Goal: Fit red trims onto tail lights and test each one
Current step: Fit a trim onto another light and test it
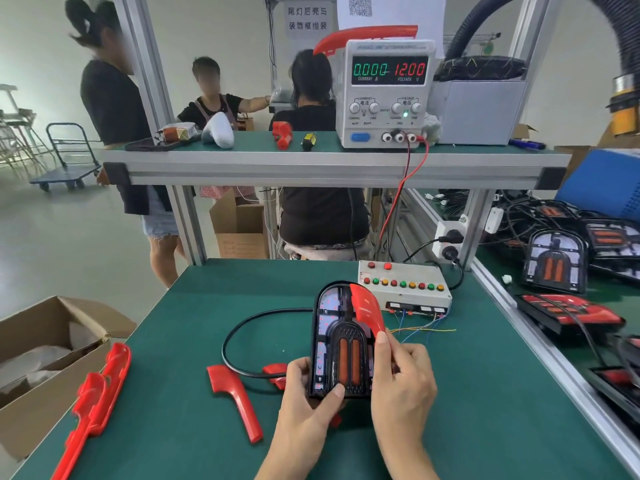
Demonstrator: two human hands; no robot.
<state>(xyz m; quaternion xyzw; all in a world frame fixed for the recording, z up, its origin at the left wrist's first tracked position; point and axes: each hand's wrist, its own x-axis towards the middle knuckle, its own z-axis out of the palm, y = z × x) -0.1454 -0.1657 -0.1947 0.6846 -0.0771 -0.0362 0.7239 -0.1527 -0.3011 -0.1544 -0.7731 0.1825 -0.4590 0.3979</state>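
Gripping the lower edge of the black tail light (341,344) with curled fingers, the left hand (304,403) steadies it tilted above the green bench mat (485,410), while the right hand (401,379) pinches a curved red trim (367,310) against the lamp's right flank. Fitting appears under way; the next move likely calls for seating the trim along the housing edge until it clips. Spare red trims (235,400) lie just left. Beyond sits the test switch box (405,285), unconnected as far as visible, and the power supply (388,91) reads zero current.
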